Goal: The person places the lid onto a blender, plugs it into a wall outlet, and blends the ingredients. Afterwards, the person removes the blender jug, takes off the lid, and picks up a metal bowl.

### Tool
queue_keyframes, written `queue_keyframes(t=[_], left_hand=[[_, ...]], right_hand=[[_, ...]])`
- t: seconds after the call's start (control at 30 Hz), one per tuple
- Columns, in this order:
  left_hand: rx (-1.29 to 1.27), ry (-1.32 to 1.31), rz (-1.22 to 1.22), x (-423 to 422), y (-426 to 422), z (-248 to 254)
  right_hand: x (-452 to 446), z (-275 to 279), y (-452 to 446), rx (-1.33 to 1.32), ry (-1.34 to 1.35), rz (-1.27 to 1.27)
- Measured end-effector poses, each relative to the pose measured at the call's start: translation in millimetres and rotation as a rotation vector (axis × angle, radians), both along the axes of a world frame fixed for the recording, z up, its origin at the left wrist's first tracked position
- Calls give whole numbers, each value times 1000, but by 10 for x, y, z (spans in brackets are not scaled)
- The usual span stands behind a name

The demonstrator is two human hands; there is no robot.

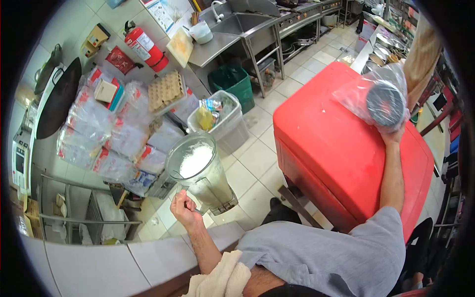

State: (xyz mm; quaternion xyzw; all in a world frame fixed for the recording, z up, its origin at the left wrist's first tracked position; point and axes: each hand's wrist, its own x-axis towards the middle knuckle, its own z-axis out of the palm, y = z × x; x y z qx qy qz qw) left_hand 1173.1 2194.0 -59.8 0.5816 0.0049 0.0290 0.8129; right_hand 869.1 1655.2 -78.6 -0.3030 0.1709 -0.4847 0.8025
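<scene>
My left hand [186,209] is closed around the handle of a clear blender jar [212,190]. White, frothy-looking contents [196,161] show through its open top, and the jar leans slightly. Over on the right, my right hand [394,135] grips a dark round lid-like piece [385,103] covered by a clear plastic bag [358,98]. That hand is above the far right part of a large red box lid [324,143]. The bag and the dark piece hide most of its fingers.
A white bin with waste [232,126] and a green bin [237,84] stand beyond the jar. Stacked wrapped packages [91,119] and egg trays [166,91] fill the left. A tiled ledge [99,267] runs along the front left. A metal sink [247,24] is at the back.
</scene>
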Motion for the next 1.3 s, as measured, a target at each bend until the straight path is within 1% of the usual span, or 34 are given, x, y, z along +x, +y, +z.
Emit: queue_keyframes(t=[0.07, 0.1, 0.2, 0.23, 0.27, 0.33, 0.4, 0.43, 0.5, 0.53, 0.6, 0.63, 0.67, 0.73, 0.77, 0.8, 0.87, 0.9, 0.93, 1.0, 1.03, 1.1, 1.13, 1.17, 1.2, 1.23, 1.27, 1.3], left_hand=[[11, 7, -44, 377, -178, -18], [25, -11, -30, 525, -313, 7], [11, 13, -103, 1090, -600, 28], [18, 28, -98, 1289, -680, 43], [29, 31, -126, 1465, -756, 70], [-25, 51, -160, 1779, -961, 101], [-17, 47, -197, 2118, -1175, 97], [7, 31, -190, 2286, -1304, 99], [25, 15, -205, 2651, -1518, 77], [18, 5, -228, 2842, -1605, 66], [-29, 8, -323, 3222, -1772, 29], [-57, 0, -319, 3414, -1865, 6], [-53, 1, -332, 3607, -1946, 7], [-51, 10, -323, 4006, -2187, 22], [-56, 9, -349, 4218, -2284, 56], [-60, 9, -372, 4437, -2353, 73], [-126, -11, -386, 4848, -2589, 75], [-132, -65, -424, 4911, -2731, 161], [-144, -55, -434, 5054, -2882, 163], [-134, -122, -375, 5411, -3179, 179], [-155, -106, -390, 5579, -3290, 164], [-201, -28, -345, 5940, -3566, 115], [-234, 44, -321, 6035, -3767, 142], [-237, 17, -280, 6055, -3916, 179], [-235, -38, -209, 6083, -4095, 217], [-168, -67, -128, 6223, -4215, 199], [-154, -154, -56, 6304, -4341, 154], [-163, -152, -18, 6458, -4430, 90]], right_hand=[[-19, -127, -209, 4, 4, -12], [-74, -211, -279, 3, 49, -40], [90, 16, -204, 20, 80, -151], [124, 50, -162, 104, 71, -196], [133, 52, -135, 184, 64, -244], [56, -50, -224, 189, 78, -327], [-83, -238, -345, 98, 60, -281], [-135, -274, -374, 92, 59, -296], [-154, -367, -334, -265, -104, 114], [-111, -406, -294, -274, -110, 91], [-13, -403, -173, -40, -14, -395], [143, -286, -38, -16, 29, -464], [301, -219, 82, -11, 30, -477], [701, -3, 251, -60, -6, -615], [941, 141, 365, 15, 48, -782], [1148, 215, 466, 12, 46, -805], [1478, 384, 531, 72, 49, -955], [1590, 448, 544, 84, 58, -967], [1747, 506, 542, 71, 63, -979], [2013, 566, 485, 37, 74, -994], [1782, 264, 301, -197, 201, -952], [1793, 155, 79, -252, 126, -713], [1965, 224, 15, -193, 111, -792], [2186, 280, -104, -131, 91, -876], [2151, 125, -321, -150, 79, -893], [2253, 123, -483, -140, 116, -926], [2370, 135, -572, -82, -19, -777], [2427, 88, -712, -103, -74, -709]])
